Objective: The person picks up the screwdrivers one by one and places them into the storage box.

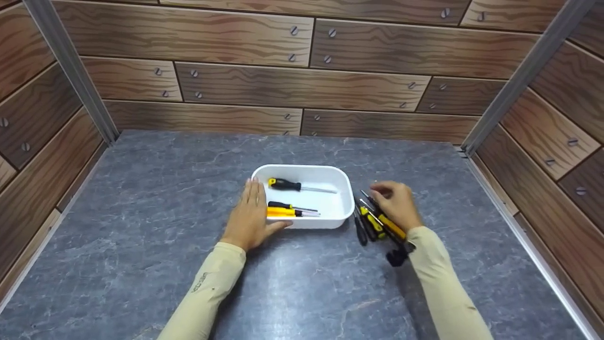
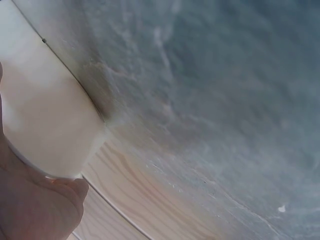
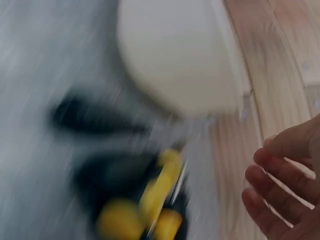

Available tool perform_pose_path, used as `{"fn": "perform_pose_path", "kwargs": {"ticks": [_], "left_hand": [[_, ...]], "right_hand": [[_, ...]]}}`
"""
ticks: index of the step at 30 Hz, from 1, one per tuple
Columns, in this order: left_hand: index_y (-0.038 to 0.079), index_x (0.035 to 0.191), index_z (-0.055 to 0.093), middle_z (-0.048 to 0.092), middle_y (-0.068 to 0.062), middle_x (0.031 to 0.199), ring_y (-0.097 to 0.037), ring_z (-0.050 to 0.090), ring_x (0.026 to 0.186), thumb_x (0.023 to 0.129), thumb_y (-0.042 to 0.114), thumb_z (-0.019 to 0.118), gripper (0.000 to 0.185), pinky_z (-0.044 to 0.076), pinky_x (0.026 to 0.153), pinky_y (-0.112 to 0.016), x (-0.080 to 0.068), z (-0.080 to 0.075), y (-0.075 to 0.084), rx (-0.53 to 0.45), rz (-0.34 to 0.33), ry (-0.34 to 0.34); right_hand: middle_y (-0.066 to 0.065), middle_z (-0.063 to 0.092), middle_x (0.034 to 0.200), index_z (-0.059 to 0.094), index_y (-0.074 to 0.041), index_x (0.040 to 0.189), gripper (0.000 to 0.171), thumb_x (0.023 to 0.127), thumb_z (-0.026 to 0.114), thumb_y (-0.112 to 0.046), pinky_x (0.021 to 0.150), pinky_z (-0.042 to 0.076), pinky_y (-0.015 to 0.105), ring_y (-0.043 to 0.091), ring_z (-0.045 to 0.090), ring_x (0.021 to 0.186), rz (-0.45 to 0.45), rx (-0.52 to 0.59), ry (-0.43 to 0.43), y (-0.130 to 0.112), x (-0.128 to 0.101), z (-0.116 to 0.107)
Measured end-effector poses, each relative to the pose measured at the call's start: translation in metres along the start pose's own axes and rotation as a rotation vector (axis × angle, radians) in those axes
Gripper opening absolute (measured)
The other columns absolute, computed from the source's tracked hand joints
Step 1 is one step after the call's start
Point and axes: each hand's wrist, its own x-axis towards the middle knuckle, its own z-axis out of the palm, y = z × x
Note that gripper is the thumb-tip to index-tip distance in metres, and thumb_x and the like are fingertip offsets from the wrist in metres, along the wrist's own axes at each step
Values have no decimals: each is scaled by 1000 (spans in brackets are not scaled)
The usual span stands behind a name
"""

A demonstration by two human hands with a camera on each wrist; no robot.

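A white plastic bin (image 1: 325,223) stands mid-table. My left hand (image 1: 247,219) rests at its left end, fingers straight along the rim and thumb against the front wall. Inside lie a black-and-yellow screwdriver (image 1: 285,184) towards the back, and a black screwdriver (image 1: 281,205) beside an orange-handled screwdriver (image 1: 282,212) near the front. Just right of the bin, my right hand (image 1: 396,203) hovers by a heap of screwdrivers (image 1: 373,224) with black and yellow handles. Its fingers are loosely bent, with nothing between them in the right wrist view.
The grey marbled tabletop (image 1: 155,198) runs back to a wood-patterned wall (image 1: 245,85), with similar panels at both sides. Metal posts (image 1: 524,71) stand at the back corners. A black device (image 1: 398,255) sits at the right wrist.
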Motion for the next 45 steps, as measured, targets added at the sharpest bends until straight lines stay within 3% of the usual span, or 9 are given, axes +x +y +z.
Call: {"fn": "perform_pose_path", "kwargs": {"ticks": [7,14,20,28,33,38,42,45], "left_hand": [[-15,154,21,13,-34,161,-46,11,151,87,80,48,119,16,123,-49,-2,-3,-1,-1,0,-5],[-16,153,21,15,-35,160,-46,13,151,88,79,49,118,16,123,-48,-1,-2,1,1,8,6],[-17,152,25,19,-36,159,-47,16,150,88,78,52,117,20,122,-50,-1,-2,1,2,16,37],[-16,152,23,16,-35,160,-47,14,151,88,79,50,118,17,123,-49,-1,-3,1,3,13,10],[-16,153,21,15,-36,160,-47,13,151,88,79,49,118,16,123,-49,-2,-2,1,-2,8,1],[-16,153,21,14,-35,160,-47,13,151,88,78,50,118,18,123,-49,-1,-3,1,-13,8,1],[-16,153,22,16,-35,160,-47,13,151,88,78,50,117,19,123,-50,-2,-4,2,-18,8,12],[-16,153,22,16,-35,161,-46,14,151,88,78,51,118,18,123,-49,-1,-3,2,-15,4,17]], "right_hand": [[21,75,96,74,9,109,23,90,71,-4,74,53,30,30,69,84,178,-124,-46,43,-29,-24],[24,73,104,71,11,113,42,92,76,-24,79,55,35,32,69,93,321,-121,-131,55,-48,-42],[19,75,99,74,8,107,39,91,76,-27,77,54,37,30,69,90,332,-191,-178,55,-55,-49],[20,73,93,73,11,103,35,92,76,-22,71,55,36,27,67,83,354,-211,-231,51,-59,-53],[18,73,91,73,9,100,31,93,74,-21,73,52,36,27,66,83,332,-197,-203,51,-60,-50],[21,73,97,72,10,105,32,96,72,-20,75,52,31,30,67,87,292,-157,-105,51,-59,-51],[22,72,99,73,9,108,31,96,71,-19,69,49,21,19,66,80,277,-123,-20,50,-57,-53],[19,71,95,71,10,111,30,96,71,-16,63,54,20,12,65,69,315,-2,24,48,-55,-54]]}}
